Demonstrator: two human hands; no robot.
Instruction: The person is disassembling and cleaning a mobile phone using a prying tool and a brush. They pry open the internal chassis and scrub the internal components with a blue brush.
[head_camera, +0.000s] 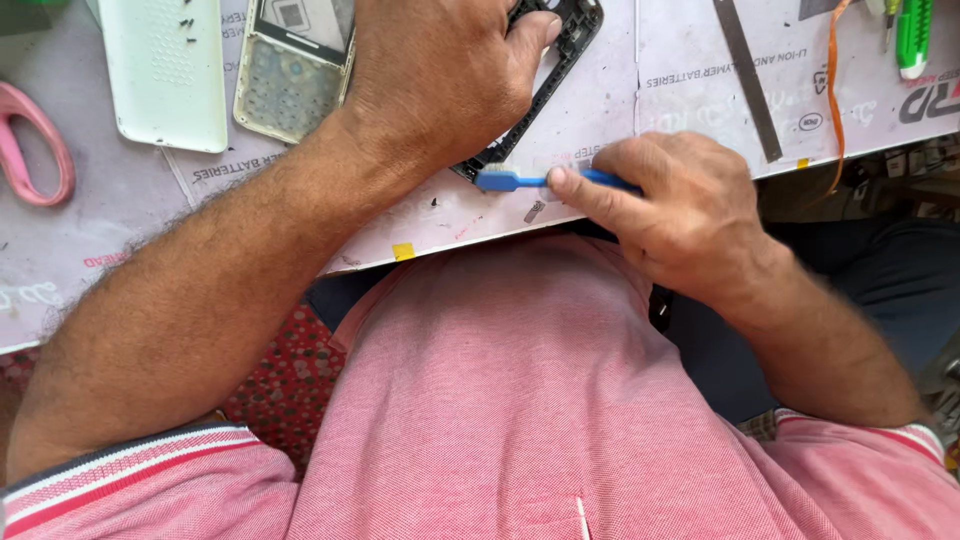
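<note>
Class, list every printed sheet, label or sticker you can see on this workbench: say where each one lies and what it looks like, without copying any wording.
Pale pink printed sheet: flat under the black phone frame pinned by the left hand, dark lettering.
Second printed sheet: upper right, white, grey and red lettering.
Small yellow sticker: square, on the board's near edge.
Small barcode-like label: below the blue toothbrush gripped by the right hand.

Worktable (60, 250), white cover (165, 70), pink scissors (30, 140)
</note>
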